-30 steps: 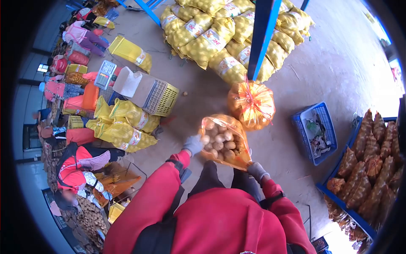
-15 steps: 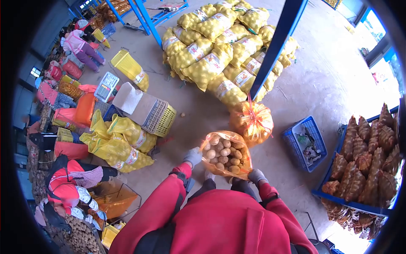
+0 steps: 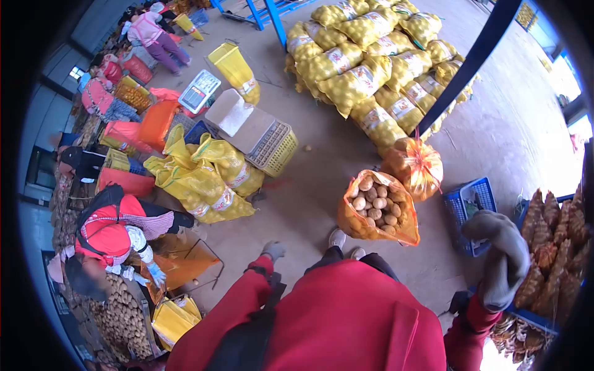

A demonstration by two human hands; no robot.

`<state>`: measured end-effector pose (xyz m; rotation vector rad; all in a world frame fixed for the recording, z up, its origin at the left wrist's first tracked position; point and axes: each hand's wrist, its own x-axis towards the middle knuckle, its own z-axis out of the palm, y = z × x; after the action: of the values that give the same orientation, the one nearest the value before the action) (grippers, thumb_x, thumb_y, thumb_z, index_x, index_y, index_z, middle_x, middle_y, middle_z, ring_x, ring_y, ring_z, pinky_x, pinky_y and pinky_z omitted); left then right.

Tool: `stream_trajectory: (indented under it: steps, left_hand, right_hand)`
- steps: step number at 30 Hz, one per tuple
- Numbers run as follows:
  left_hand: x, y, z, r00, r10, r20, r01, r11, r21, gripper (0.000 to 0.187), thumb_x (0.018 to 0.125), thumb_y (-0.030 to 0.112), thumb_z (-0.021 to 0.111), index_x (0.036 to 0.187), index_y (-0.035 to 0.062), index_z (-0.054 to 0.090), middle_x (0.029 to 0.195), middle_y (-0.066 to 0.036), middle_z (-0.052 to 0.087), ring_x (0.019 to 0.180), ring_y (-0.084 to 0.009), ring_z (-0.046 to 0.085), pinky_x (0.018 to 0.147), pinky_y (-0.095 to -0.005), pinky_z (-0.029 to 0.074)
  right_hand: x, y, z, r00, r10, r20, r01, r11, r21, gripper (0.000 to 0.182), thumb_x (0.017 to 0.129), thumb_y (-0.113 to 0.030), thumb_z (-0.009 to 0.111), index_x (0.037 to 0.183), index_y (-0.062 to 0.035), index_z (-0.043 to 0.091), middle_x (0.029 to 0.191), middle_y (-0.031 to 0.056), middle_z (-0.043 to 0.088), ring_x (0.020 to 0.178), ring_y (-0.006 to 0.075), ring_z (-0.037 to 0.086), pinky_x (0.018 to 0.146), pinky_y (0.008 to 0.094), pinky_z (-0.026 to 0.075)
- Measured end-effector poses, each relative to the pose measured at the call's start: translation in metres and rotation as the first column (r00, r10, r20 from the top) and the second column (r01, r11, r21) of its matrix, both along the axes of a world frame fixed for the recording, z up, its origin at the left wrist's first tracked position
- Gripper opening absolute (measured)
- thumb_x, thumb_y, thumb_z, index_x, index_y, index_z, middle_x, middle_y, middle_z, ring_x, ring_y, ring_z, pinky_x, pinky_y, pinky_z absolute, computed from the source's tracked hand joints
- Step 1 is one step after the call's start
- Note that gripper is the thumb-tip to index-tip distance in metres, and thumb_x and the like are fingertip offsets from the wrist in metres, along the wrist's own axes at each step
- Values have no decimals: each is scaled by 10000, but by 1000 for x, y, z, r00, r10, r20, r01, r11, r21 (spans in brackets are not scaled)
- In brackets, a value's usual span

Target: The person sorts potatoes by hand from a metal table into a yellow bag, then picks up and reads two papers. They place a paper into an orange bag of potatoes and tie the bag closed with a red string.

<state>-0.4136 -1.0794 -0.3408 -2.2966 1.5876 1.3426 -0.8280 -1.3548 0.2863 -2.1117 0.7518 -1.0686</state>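
Note:
An orange mesh sack (image 3: 405,221) full of potatoes (image 3: 375,204) stands with its mouth wide on the floor before my feet. Neither hand touches it. My left hand (image 3: 273,250), in a grey glove, hangs to the left of the sack, fingers loosely apart with nothing seen in them. Raised close to the camera on the right is my right hand (image 3: 498,256), also gloved. Its fingers are bent and pressed together, and I see nothing in them. Right behind the open sack stands a tied orange sack (image 3: 416,168) of potatoes.
Yellow potato sacks (image 3: 352,80) are piled ahead, beside a blue post (image 3: 473,68). A blue basket (image 3: 455,216) and a blue-framed bin of brown-orange sacks (image 3: 547,247) stand right. Left are yellow sacks (image 3: 207,179), a scale (image 3: 199,91) and a person in red (image 3: 114,232).
Both hands have let go of the open sack's rim. My right hand has risen up and to the right, toward the camera. The view has shifted, so the sacks appear farther right.

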Motion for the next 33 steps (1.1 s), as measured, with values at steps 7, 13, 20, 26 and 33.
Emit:
stream_trajectory:
  steps: [7, 13, 20, 26, 33]
  left_hand:
    - [-62, 125, 124, 25, 986, -166, -919, 88, 384, 332, 997, 304, 537, 1265, 114, 585, 996, -108, 724, 806, -252, 705, 609, -420, 523]
    - [-140, 212, 128, 985, 152, 79, -155, 988, 26, 319, 956, 257, 556, 1186, 57, 649, 991, -112, 751, 791, -254, 724, 666, -415, 545]
    - [-138, 197, 106, 927, 375, -15, -352, 882, 314, 262, 945, 237, 582, 1114, 65, 684, 994, -107, 754, 835, -236, 723, 680, -418, 553]
    - [-80, 33, 58, 640, 709, -297, -678, 703, 217, 165, 941, 162, 596, 1012, 100, 732, 902, -60, 750, 798, -199, 701, 645, -403, 543]
    - [-67, -344, 243, 604, 260, -753, -702, 621, -348, 376, 1059, 247, 588, 1358, 20, 589, 1043, -125, 709, 857, -189, 686, 813, -330, 568]
  right_hand:
    - [11, 39, 45, 806, 543, 234, -378, 777, -503, 256, 1008, -143, 475, 1123, -44, 682, 1049, 119, 712, 906, 219, 684, 869, 367, 531]
    - [-11, 37, 34, 625, 653, 428, -297, 706, -643, 266, 1006, -215, 526, 1180, -80, 676, 1119, 126, 686, 961, 244, 670, 918, 392, 514]
    - [-68, 40, 8, 562, 561, 608, 142, 659, -738, 312, 1004, -298, 585, 1247, -122, 668, 1200, 134, 656, 1025, 273, 653, 974, 421, 493]
    - [-137, 37, -65, 641, -529, 556, 760, 338, -555, 408, 1085, -266, 394, 1220, 48, 618, 857, 169, 719, 775, 294, 689, 821, 475, 539]
    - [-240, 38, -201, 267, -963, 48, 964, 267, -6, 254, 1022, -43, 559, 1257, -28, 656, 829, 57, 724, 741, 98, 669, 710, 252, 539]
